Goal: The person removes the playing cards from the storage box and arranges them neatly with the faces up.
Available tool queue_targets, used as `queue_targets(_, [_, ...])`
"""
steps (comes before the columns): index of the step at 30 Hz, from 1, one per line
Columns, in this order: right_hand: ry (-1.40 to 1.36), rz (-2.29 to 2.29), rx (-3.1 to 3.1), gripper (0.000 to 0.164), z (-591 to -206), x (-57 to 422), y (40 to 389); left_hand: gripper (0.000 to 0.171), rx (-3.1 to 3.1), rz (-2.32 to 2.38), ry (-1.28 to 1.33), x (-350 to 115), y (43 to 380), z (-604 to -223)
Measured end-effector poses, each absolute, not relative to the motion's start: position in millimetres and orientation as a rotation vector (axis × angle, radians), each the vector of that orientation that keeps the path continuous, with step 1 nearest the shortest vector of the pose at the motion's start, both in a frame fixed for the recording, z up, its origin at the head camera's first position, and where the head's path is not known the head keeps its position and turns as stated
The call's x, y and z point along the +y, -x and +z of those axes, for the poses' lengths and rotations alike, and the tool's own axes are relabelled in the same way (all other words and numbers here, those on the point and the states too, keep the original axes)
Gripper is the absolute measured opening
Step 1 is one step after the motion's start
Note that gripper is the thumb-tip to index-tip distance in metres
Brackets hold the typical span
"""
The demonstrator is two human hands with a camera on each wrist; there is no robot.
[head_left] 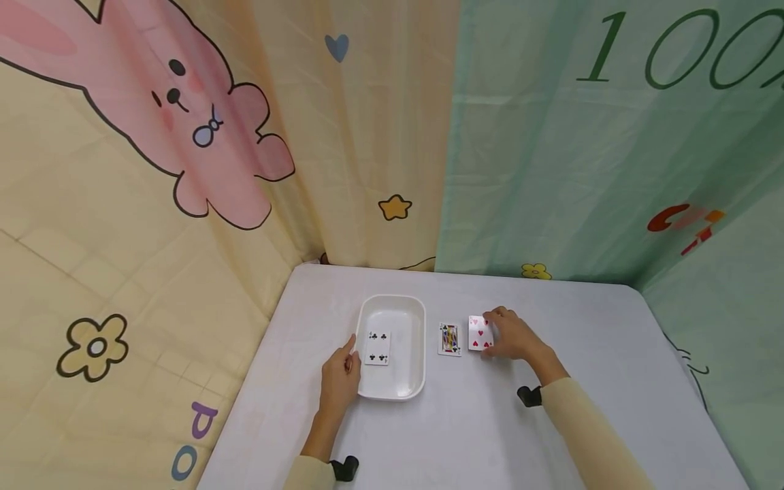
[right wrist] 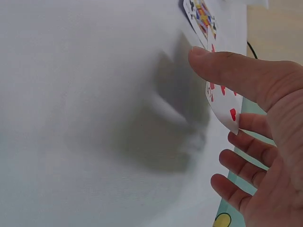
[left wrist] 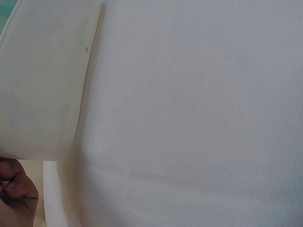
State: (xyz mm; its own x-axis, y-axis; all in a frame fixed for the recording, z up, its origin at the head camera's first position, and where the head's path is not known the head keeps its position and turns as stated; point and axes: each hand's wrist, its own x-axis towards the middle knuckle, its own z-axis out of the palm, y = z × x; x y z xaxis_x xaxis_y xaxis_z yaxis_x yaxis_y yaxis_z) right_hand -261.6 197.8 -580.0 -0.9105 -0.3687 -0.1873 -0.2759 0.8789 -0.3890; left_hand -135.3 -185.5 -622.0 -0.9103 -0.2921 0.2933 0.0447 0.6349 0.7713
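Observation:
My left hand (head_left: 339, 378) grips the left rim of a white plastic tray (head_left: 407, 371). In the left wrist view the tray's outer wall (left wrist: 47, 85) stands above the curled fingers (left wrist: 21, 187). A four of clubs (head_left: 378, 348) lies face up inside the tray, toward its left side. To the right of the tray a face card (head_left: 450, 340) lies face up on the table. Beside it, my right hand (head_left: 514, 338) holds a five of hearts (head_left: 480, 333) between thumb and fingers. In the right wrist view this card (right wrist: 223, 97) is tilted, with a shadow below.
A white cloth covers the table (head_left: 441, 435). Behind it and at the sides hang printed curtains (head_left: 380, 136), cream on the left and green on the right. Black straps (head_left: 529, 397) show near both wrists.

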Motion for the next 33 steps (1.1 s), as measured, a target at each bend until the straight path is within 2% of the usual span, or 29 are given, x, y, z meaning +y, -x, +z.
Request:
queue_targets(11, [0.469,-0.48,2.759,0.086,-606.1,198.2,262.9,0.042,-2.483,-1.188,-0.215,-183.0,134.8,-620.1])
queue_targets(33, [0.428,-0.446,2.743,0.087,-604.1,188.6,263.0,0.042,-2.475,-1.187,-0.225,-185.0,135.2,-621.3])
